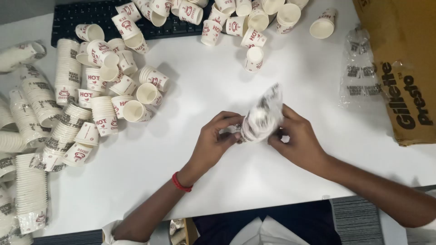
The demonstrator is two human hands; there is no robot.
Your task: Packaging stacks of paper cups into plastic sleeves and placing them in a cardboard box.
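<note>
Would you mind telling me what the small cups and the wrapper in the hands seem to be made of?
The cups look like matte white paper with red print and rolled rims. The wrapper, held by the left hand and right hand, seems thin clear plastic film: glossy and crinkled.

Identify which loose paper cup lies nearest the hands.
The lone cup above the hands, just below the keyboard-side cluster; the other loose cups lie farther up or far left.

One keyboard (pixel 81 18), one cardboard box (pixel 399 68), two hands, one red wristband (pixel 180 183), dozens of paper cups (pixel 147 93).
</note>
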